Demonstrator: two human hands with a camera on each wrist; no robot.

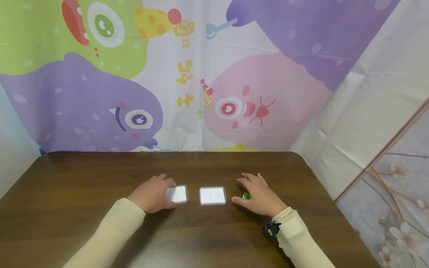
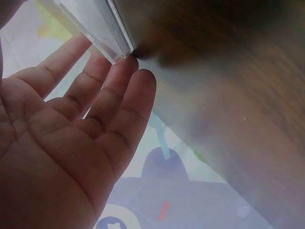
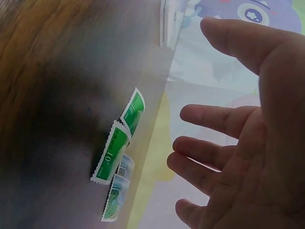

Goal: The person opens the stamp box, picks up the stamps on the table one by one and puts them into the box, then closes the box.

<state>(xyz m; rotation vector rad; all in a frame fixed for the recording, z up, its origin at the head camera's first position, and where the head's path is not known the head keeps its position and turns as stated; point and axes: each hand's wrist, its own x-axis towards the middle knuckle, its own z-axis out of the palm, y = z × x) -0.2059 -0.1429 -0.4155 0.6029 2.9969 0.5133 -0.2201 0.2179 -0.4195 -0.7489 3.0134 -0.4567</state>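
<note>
clear case (image 1: pixel 213 196) between both hands (image 1: pixel 152 194) (image 1: pixel 260 195)

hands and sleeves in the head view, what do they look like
The left hand and right hand are bare, without gloves. The sleeves are long, plain and pale cream. By the right cuff is a small black device with a yellow mark.

Two clear rectangular plastic cases (image 1: pixel 212 196) lie apart on your brown wooden table (image 1: pixel 187 242). Right of them lie green rectangular paper stamps (image 3: pixel 111 152).
</note>
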